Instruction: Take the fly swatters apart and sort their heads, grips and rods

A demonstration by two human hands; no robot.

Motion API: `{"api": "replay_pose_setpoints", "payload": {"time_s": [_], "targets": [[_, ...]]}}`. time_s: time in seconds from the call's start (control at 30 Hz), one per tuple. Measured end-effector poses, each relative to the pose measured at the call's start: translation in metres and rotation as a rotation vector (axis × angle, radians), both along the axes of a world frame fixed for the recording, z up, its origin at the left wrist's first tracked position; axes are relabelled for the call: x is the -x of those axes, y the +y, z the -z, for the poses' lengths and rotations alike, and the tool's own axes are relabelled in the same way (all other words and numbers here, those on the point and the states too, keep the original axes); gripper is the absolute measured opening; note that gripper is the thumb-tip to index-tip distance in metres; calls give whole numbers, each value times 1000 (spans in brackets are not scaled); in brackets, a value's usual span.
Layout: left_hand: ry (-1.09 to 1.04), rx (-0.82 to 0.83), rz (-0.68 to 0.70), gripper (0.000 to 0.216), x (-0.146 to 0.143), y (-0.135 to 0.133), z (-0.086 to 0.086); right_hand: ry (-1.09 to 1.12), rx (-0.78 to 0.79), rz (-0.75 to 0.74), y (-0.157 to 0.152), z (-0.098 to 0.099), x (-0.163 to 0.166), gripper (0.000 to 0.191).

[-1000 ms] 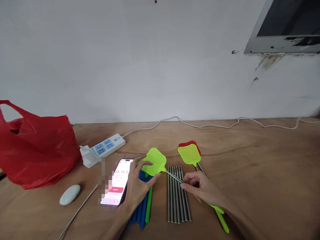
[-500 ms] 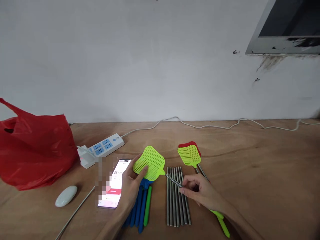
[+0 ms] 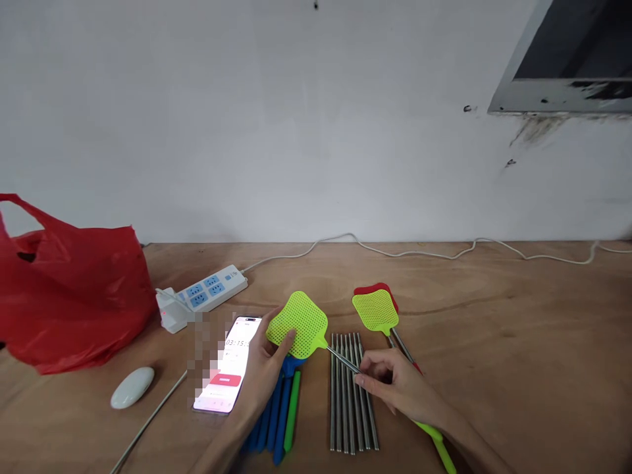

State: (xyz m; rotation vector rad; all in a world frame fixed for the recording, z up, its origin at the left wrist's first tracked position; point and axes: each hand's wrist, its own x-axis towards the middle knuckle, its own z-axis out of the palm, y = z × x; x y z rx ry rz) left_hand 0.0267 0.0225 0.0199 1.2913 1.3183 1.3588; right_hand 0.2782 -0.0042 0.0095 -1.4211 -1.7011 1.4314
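A: Quick, biggest first?

B: Wooden table (image 3: 518, 342) against a white wall. Red plastic bag (image 3: 74, 296) far left, no print on it. White power strip (image 3: 205, 293) with blue sockets just beside the bag, and a white cable (image 3: 395, 253) along the back edge.

A: Any readable text?

B: Only on the phone (image 3: 230, 368). It lies flat and lit, with a timer reading 03:15 and further digits hidden by the thumb. There is a red button under it. The patch to its left is blurred. No brands legible.

A: Smaller stuff?

B: A row of loose rods (image 3: 345, 408) lying side by side at centre. Blue handles (image 3: 274, 421) and one green handle (image 3: 293, 408) are bundled left of them, partly under the wrist. A finished swatter (image 3: 375, 309) sits on a red one (image 3: 375, 288) behind the rods. A white mouse (image 3: 132, 386) is front left.

A: Hands?

B: Left hand (image 3: 264, 375) is over the phone's right edge, palm turned in, thumb pressed on the mesh face of the yellow-green swatter head (image 3: 301, 319), fingers curled behind it. The head is lifted and tilted, just above the blue handles.

A: Right?

B: Right hand (image 3: 399, 385) rests across the loose rods, fingertips pinched together on the steel rod (image 3: 340, 357) that runs up-left into the head's neck. Forearm comes in from bottom right.
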Motion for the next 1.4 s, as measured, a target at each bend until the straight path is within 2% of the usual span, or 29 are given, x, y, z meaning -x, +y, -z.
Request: {"api": "replay_pose_setpoints", "payload": {"time_s": [0.33, 0.67, 1.03, 1.2, 1.4], "targets": [[36, -8, 0, 52, 0, 1, -1, -14, -2, -13, -1, -8, 3, 40], [18, -11, -7, 53, 0, 1, 2, 11, -16, 10, -2, 3, 0, 40], [-57, -13, 44, 53, -6, -2, 2, 85, 31, -4, -3, 5, -2, 48], [-74, -12, 37, 53, -8, -3, 3, 66, -22, 20, -5, 5, 2, 46], [-96, -21, 45, 57, -6, 0, 6, -52, -196, 3, -6, 3, 6, 34]]}}
